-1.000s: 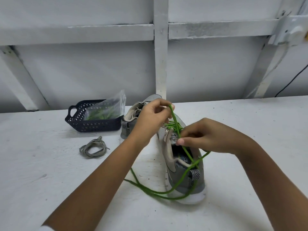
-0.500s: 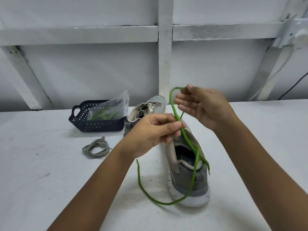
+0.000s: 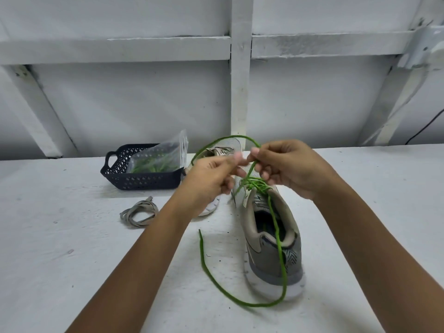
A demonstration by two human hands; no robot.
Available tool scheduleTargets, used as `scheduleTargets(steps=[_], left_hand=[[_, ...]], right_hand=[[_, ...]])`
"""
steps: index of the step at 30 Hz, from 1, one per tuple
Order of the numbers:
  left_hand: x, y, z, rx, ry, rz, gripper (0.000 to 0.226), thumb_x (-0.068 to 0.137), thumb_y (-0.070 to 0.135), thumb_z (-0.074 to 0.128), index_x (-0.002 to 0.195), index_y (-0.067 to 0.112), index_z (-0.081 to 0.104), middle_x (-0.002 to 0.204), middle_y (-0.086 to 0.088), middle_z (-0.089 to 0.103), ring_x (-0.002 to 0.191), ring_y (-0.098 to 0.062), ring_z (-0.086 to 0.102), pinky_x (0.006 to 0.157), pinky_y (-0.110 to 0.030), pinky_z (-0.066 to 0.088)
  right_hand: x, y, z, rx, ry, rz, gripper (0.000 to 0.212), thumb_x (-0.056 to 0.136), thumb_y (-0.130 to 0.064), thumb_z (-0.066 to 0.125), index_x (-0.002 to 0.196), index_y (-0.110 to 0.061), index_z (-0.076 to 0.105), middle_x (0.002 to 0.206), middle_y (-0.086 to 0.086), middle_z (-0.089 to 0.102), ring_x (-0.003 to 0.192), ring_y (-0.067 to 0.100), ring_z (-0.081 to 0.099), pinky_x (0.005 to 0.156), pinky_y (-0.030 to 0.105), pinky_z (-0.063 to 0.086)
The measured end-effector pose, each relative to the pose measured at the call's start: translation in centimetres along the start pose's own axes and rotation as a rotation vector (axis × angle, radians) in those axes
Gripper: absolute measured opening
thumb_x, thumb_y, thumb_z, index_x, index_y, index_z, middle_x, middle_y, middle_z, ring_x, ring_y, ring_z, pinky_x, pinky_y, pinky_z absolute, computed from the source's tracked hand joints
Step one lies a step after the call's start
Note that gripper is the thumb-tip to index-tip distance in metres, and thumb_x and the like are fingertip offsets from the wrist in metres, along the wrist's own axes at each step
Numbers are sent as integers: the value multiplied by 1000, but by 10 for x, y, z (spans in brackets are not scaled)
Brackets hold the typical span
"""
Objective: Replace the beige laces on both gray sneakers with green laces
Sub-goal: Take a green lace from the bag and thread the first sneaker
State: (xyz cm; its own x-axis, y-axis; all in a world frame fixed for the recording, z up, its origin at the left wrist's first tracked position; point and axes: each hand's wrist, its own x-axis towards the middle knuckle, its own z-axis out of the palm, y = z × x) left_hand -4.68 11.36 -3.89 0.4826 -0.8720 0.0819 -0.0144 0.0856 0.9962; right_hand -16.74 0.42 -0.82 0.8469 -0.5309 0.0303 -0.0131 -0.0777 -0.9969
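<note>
Lacing: left hand and right hand each pinch the looped green lace.
Sneaker: gray sneaker sits upright on the table.

1. Right hand has come down from its raised spot of half a second ago. It is now level with the left hand, fingertips nearly meeting above the near sneaker's eyelets.
2. Left hand has moved up and farther out over the sneaker.
3. Green lace now arches in an open loop above both hands, each pinching it.
4. Slack on the desk: two strands a second ago, now one strand rounding the heel, free tip lying left of the sneaker.
</note>
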Motion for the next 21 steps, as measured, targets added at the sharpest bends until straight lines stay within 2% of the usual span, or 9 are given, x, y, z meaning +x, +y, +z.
scheduleTargets(steps=[3,8,9,11,14,16,18,19,21], left_hand=[[-10,-6,3,47,-160,-5,15,79,22,60,80,17,74,66,3,64,50,-5,44,50,-15,38],[-12,-9,-3,19,-137,-55,14,85,2,59,86,9,71,66,1,65,51,-5,53,55,-16,49],[-11,-9,-4,4,-125,-65,14,86,0,58,87,7,70,65,1,65,53,-5,55,57,-16,51],[-10,-11,-6,-36,-82,-80,14,87,-3,56,89,4,68,64,0,66,55,-5,59,60,-16,54],[-8,-16,-7,-83,-13,-83,14,88,-5,55,90,3,67,64,-2,67,58,-7,64,63,-18,56],[-7,-23,-5,-92,36,-87,15,88,-5,55,87,5,67,62,-1,68,58,-6,65,64,-18,56],[-5,-30,-1,-92,76,-89,16,88,-4,56,85,7,68,62,0,68,59,-5,65,63,-17,56],[-4,-34,2,-95,96,-89,17,88,-4,57,83,7,68,63,0,68,58,-5,64,62,-17,56],[-3,-40,6,-68,136,-73,17,88,-5,58,82,7,68,66,2,67,56,-2,62,59,-16,55]], right_hand=[[7,-1,-3,77,98,-39,22,95,-12,53,76,-4,62,51,-3,57,41,5,49,42,15,43],[11,6,-3,80,150,-16,21,95,-18,54,79,-7,63,58,1,58,44,7,52,43,16,44],[10,9,-3,-25,170,-5,23,95,-23,53,80,-9,63,61,0,58,45,7,52,44,17,43],[9,16,-4,-431,234,10,33,96,-35,51,77,-11,64,62,-4,57,52,8,50,49,21,39],[2,32,-2,-957,209,36,50,93,-45,49,73,-1,63,62,4,50,58,17,47,55,28,32],[-2,45,3,-1039,173,40,48,89,-49,52,64,-9,61,73,4,48,71,18,51,61,29,35],[-3,53,7,-1003,196,8,38,88,-48,54,58,-24,59,82,4,47,86,15,50,70,28,36],[-2,56,8,-975,203,1,38,88,-45,55,56,-26,57,81,5,46,85,14,49,70,27,35],[-1,56,6,-875,200,13,42,90,-37,57,52,-18,58,65,6,43,61,10,43,59,23,32]])
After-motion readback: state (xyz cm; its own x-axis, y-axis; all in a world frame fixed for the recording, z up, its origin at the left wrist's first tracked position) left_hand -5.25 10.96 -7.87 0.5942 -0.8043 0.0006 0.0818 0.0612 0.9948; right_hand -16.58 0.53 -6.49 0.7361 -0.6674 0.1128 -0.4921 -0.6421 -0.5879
